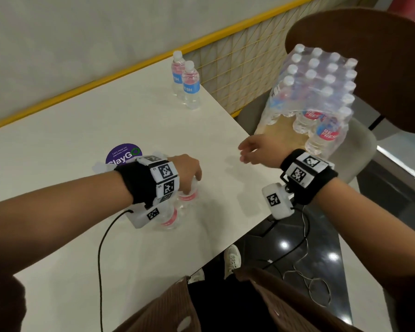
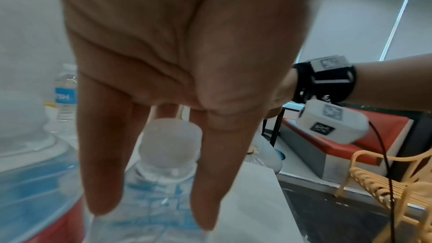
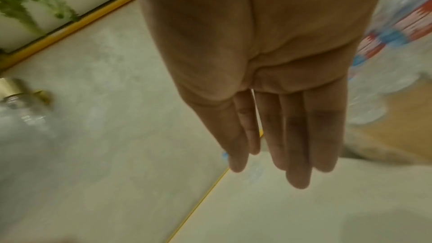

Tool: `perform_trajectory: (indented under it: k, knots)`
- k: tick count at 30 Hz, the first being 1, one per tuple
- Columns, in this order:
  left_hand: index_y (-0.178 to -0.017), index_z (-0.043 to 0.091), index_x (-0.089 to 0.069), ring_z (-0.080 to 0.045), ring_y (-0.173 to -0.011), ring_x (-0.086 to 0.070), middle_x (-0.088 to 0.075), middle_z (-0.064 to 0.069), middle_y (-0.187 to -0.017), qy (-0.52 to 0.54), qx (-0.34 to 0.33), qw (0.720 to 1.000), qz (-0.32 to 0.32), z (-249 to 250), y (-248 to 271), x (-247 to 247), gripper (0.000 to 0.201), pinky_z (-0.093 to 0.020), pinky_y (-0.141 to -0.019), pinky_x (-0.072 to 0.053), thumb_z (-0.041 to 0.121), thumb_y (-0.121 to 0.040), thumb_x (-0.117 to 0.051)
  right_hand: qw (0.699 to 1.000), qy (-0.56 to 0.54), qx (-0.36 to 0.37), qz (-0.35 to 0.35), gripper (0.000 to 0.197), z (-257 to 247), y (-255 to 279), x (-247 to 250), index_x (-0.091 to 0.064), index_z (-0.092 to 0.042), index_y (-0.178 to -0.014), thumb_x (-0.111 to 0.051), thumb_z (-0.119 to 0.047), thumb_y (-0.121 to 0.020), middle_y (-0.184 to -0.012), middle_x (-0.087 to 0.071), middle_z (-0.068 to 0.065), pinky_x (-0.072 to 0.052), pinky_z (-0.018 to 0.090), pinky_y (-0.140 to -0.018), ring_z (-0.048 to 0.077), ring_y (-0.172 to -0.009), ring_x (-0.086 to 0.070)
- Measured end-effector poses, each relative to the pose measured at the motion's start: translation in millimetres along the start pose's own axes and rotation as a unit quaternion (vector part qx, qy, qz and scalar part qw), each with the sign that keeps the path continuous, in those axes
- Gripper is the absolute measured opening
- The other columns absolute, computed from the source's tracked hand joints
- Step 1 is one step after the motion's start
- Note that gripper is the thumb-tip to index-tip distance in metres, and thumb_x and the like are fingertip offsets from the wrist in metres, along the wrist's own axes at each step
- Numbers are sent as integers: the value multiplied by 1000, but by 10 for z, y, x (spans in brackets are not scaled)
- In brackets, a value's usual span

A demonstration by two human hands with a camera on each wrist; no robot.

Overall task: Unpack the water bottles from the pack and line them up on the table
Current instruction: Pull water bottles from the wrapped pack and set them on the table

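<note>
Left hand (image 1: 188, 170) down over a bottle (image 1: 188, 191) at the near middle of the table (image 1: 82, 121), fingers (image 2: 103, 163) draped either side of the white cap (image 2: 171, 137); from the wrist view, straight and loosely spread around the neck rather than curled, so touching or just releasing, not a firm grip. A second bottle (image 1: 169, 218) just beside it on the near side, partly hidden under the wrist camera. Right hand (image 1: 259, 150) empty, fingers (image 3: 297, 145) flat and together, held over the right edge of the table, close to the pack.

Farther out: two bottles (image 1: 186, 80) upright and touching at the far edge by the yellow rail (image 1: 106, 80). The pack (image 1: 314, 97) on a chair (image 1: 359, 137) off the right side of the table, its wrap torn at the near end, most bottles inside.

Probably setting down a bottle next to its neighbour, early in the job.

To do it well:
- Set the base flat, then lift the fingers straight up off the cap, no sideways drag; light, tall bottles tip easily.
- Keep the wrist camera clear of the near bottle.
- Place close beside the neighbour without knocking it, and in one line; near pair and far pair well apart at present, so worth choosing one row.
- Reach into the torn opening, draw the next bottle by the neck, and steady the wrap if it clings.
</note>
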State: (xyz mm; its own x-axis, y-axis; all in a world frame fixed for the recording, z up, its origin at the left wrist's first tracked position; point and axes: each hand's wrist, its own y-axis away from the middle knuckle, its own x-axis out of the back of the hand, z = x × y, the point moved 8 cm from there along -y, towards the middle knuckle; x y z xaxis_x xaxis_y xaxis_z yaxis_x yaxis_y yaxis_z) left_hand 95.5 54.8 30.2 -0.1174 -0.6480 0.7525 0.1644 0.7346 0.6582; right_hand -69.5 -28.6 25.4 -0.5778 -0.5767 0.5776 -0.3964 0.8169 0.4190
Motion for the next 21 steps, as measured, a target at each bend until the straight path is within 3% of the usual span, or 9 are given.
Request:
perform_trajectory:
  k: [2, 4, 6, 8, 10, 12, 16, 19, 21]
  knots:
    - [-137, 22, -47, -20, -127, -48, -47, -1, -141, -39, 12, 999, -21, -9, 33, 12, 55, -31, -95, -44, 23, -86, -64, 997, -54, -39, 44, 31, 263, -56, 274, -60, -3, -116, -65, -8, -86, -99, -66, 14, -52, 30, -75, 21, -85, -61]
    - [-142, 21, -41, -21, -129, -46, -44, -1, -142, -67, 18, 998, -10, 25, 48, 113, 59, -32, -96, -42, 38, -88, -60, 979, -168, -67, 92, 34, 518, -69, 534, -56, -7, -124, -58, -7, -91, -95, -63, 5, -51, 27, -75, 17, -83, -58]
    - [-142, 22, -39, -24, -128, -46, -43, -3, -142, -62, 8, 998, 23, 116, 12, 296, 62, -36, -97, -42, 48, -89, -56, 927, -343, -61, 136, 35, 698, -46, 754, -55, -20, -127, -55, -11, -93, -96, -62, -2, -51, 32, -82, 18, -89, -58]
    - [-141, 22, -39, -27, -126, -47, -41, -5, -141, -43, -13, 997, 57, 273, -91, 507, 62, -38, -99, -44, 51, -89, -54, 856, -482, -26, 183, 33, 818, -4, 966, -54, -31, -123, -54, -16, -94, -101, -59, -5, -48, 36, -90, 21, -97, -57]
    - [-141, 22, -39, -31, -126, -45, -39, -8, -141, -30, -28, 996, 85, 465, -259, 704, 62, -39, -100, -43, 50, -88, -55, 799, -561, 2, 214, 30, 913, 16, 1121, -54, -33, -119, -51, -16, -95, -102, -56, -5, -45, 36, -96, 19, -102, -56]
    - [-141, 21, -38, -32, -127, -43, -38, -10, -141, -12, -43, 993, 108, 688, -457, 865, 62, -39, -100, -42, 48, -88, -56, 763, -607, 17, 222, 28, 978, -9, 1181, -55, -25, -121, -48, -13, -96, -102, -55, -3, -49, 34, -95, 18, -103, -57]
    - [-137, 20, -46, -35, -134, -34, -32, -15, -143, 42, -80, 983, 162, 1124, -823, 1119, 55, -39, -106, -36, 39, -87, -60, 737, -639, 30, 215, 23, 997, -68, 1167, -55, -9, -115, -40, -4, -98, -107, -58, 0, -55, 30, -80, 17, -93, -65]
    - [-135, 26, -51, -37, -145, -8, -4, -16, -157, 46, -82, 975, 200, 1352, -1025, 1283, 49, -40, -118, -19, 28, -87, -61, 722, -655, 38, 220, 27, 1000, -74, 1168, -58, -6, -106, -33, 2, -98, -113, -60, 8, -58, 25, -73, 12, -86, -71]
    - [-132, 34, -53, -40, -146, 6, 12, -14, -158, 32, -81, 976, 201, 1452, -1168, 1345, 47, -46, -120, -13, 25, -86, -60, 710, -668, 46, 217, 29, 982, -85, 1164, -59, -5, -105, -31, 1, -100, -108, -64, 11, -58, 22, -69, 10, -84, -72]
